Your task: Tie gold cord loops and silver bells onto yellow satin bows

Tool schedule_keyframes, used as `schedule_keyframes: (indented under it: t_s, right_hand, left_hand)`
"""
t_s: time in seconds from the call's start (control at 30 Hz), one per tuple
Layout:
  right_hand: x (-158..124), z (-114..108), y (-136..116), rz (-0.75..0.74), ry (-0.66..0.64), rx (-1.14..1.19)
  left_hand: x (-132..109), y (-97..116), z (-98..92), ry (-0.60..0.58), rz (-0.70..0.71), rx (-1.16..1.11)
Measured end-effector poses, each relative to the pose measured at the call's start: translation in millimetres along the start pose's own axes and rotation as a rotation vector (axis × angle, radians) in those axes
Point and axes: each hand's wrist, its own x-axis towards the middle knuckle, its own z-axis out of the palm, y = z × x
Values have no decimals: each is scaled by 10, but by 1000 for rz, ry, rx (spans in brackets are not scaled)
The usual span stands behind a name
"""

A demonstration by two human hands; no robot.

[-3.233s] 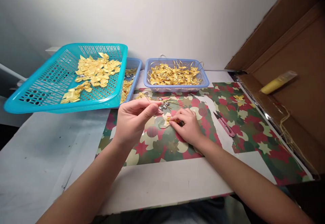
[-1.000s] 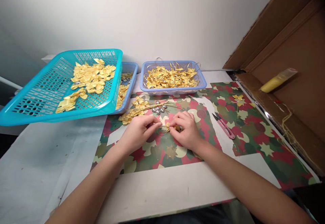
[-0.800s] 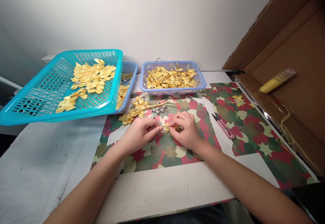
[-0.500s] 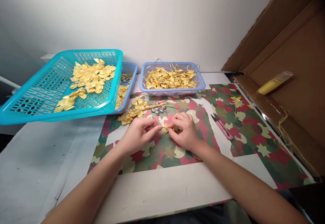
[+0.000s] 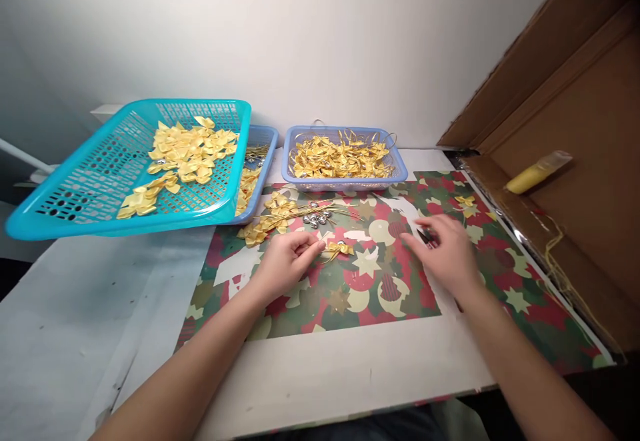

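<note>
- Fingers of my left hand (image 5: 287, 262) are pinched together at the end of a small gold bow (image 5: 339, 249), which lies on the patterned paper (image 5: 350, 294) just right of my fingertips; I hold it by its thin cord, though the exact point of contact is too small to make out.
- My right hand (image 5: 447, 254) is well apart from the bow, off to the right, palm down with the fingers spread loose and nothing gripped in it.
- That hand is blurred and lies over the small pink clippers (image 5: 427, 237), whose dark tip pokes out at my fingertips; I cannot tell whether I am touching them.
- Just beyond my left hand lies a loose heap of bows and gold cords (image 5: 273, 218), with a cluster of little silver bells (image 5: 316, 218) beside it.
- Further back, a light blue basket (image 5: 345, 180) holds finished gold bows with loops.
- To the left, a big turquoise basket (image 5: 75, 218) sits tilted, its right edge resting on a second light blue basket (image 5: 270, 154); yellow ribbon pieces (image 5: 187, 154) are scattered across its floor.
- One stray bow (image 5: 466, 200) lies on the paper beyond my right hand.
- On the brown board at the far right lies a yellow tube (image 5: 535, 172), with some yellow string (image 5: 553, 248) below it.
</note>
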Motion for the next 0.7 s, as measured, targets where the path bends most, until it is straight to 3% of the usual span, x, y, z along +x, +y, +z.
schedule_keyframes:
  t_s: [0.07,0.13,0.27,0.4,0.53,0.7]
  right_hand:
    - [-61,-154,283,121,-4,-240]
    - [-123,-235,459,192,-103,-284]
    - [-156,-223,472,136,-312,-226]
    - [-33,-202,225,11,-365,-125]
    - [132,-197,-211,-52,-459,80]
    - [239,-36,-710,-320,-583,-70]
  left_hand:
    - [7,-11,-5,6,-12,-29]
    - [13,-25,-5,4,-27,-50]
    - [18,-53,11,-5,-52,-88]
    - [24,-69,25,13,-57,-116]
    - [33,-89,37,12,-60,-122]
    - [36,-118,44,1,-59,-125]
